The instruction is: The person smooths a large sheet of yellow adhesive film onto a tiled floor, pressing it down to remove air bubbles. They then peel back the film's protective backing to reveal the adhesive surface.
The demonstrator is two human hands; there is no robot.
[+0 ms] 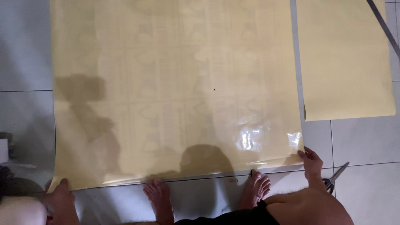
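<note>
A large glossy yellow sheet (175, 83) with a faint pattern lies flat on the grey tiled floor (362, 187). My left hand (60, 196) presses on its near left corner. At the near right corner, my right hand (311, 161) pinches the sheet's edge. My two bare feet (160, 198) (256, 189) stand at the sheet's near edge between the hands.
A second, narrower yellow sheet (346, 58) lies to the right, with a dark strip (385, 27) crossing its far right corner. Scissors (335, 177) lie on the tiles just right of my right hand. Some dark objects sit at the left edge.
</note>
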